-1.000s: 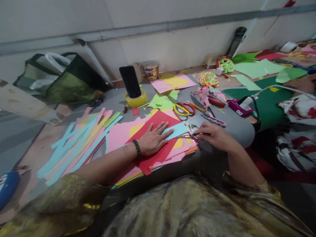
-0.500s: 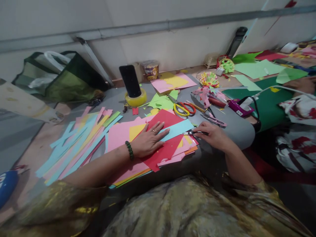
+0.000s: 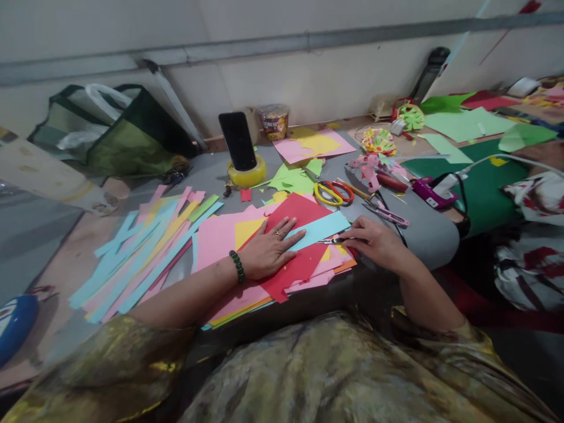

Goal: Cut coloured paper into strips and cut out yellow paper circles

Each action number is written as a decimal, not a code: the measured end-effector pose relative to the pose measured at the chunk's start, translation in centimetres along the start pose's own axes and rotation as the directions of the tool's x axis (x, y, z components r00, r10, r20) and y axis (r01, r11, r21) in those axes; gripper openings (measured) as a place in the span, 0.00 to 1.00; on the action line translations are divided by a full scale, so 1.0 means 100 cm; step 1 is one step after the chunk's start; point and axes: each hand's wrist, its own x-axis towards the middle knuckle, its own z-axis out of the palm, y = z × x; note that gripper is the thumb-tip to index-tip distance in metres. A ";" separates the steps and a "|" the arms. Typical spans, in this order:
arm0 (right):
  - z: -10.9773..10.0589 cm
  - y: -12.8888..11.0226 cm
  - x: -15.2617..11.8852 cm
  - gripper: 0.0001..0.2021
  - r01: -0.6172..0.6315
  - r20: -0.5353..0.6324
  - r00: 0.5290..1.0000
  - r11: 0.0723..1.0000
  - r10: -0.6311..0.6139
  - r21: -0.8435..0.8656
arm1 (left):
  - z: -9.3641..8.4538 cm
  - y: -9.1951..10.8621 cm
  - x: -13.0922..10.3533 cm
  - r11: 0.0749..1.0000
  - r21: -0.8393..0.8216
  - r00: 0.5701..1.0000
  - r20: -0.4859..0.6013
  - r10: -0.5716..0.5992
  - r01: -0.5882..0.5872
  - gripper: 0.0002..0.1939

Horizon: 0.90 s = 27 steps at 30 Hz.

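My left hand (image 3: 274, 247) lies flat with fingers spread, pressing on a light blue paper strip (image 3: 324, 228) and the red paper (image 3: 304, 267) under it. In my right hand (image 3: 372, 242) is a slim craft knife (image 3: 333, 240), its metal tip pointing left along the strip's lower edge. The fingers cover most of its handle. Beneath the red sheet is a pile of pink, yellow and orange paper (image 3: 215, 235). Cut paper strips (image 3: 145, 258) in several colours lie to the left.
Beyond the pile are yellow-handled scissors (image 3: 328, 194), a pink glue gun (image 3: 369, 169), and a phone (image 3: 238, 141) propped in a tape roll (image 3: 249, 174). A purple power socket (image 3: 434, 194) with a cable stands right. A green bag (image 3: 118, 138) sits back left. Another person's arm (image 3: 546, 154) shows far right.
My right hand has moved the craft knife slightly left along the strip's lower edge. My left hand stays pressed on the paper. The whole view has shifted a little.
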 end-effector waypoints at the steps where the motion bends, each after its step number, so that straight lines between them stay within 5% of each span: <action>1: 0.000 -0.001 0.000 0.13 0.001 0.001 1.000 1.000 -0.001 0.002 | 0.000 0.001 0.000 1.000 0.002 1.000 0.003 -0.002 0.002 0.30; 20: 0.010 -0.046 0.015 0.10 0.016 0.170 0.985 0.991 0.007 -0.135 | -0.002 0.001 0.001 1.000 -0.016 1.000 -0.014 0.018 -0.018 0.30; 27: 0.008 -0.046 0.015 0.10 0.020 0.171 0.985 0.991 0.003 -0.134 | -0.011 -0.026 -0.037 0.998 -0.057 0.999 0.020 0.038 -0.037 0.29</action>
